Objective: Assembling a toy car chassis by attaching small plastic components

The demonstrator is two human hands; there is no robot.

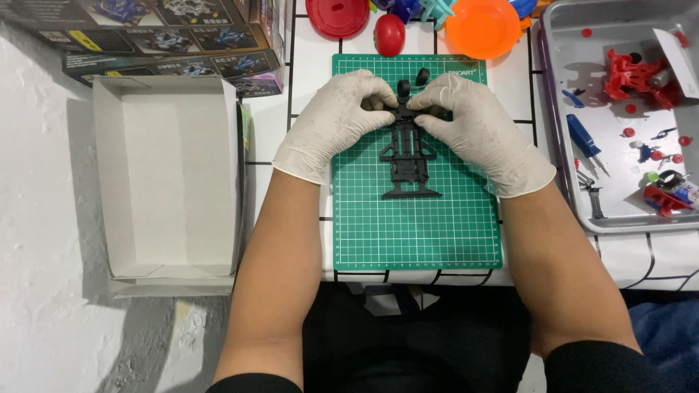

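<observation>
Fingertips are mostly hidden, so can't tell exactly what's pinched at the top of the black model chassis (408, 156). Left hand (336, 120) and right hand (477, 127), both in white gloves, are curled closed onto its upper end w/ the black wheels. Chassis lies mid green cutting mat (419, 225). Left side: open white cardboard box (171, 171). Right: grey tray (582, 211) w/ red parts and a blue screwdriver (585, 140), cut off by the edge. Orange bowl (483, 28) up top, partly cropped.
</observation>
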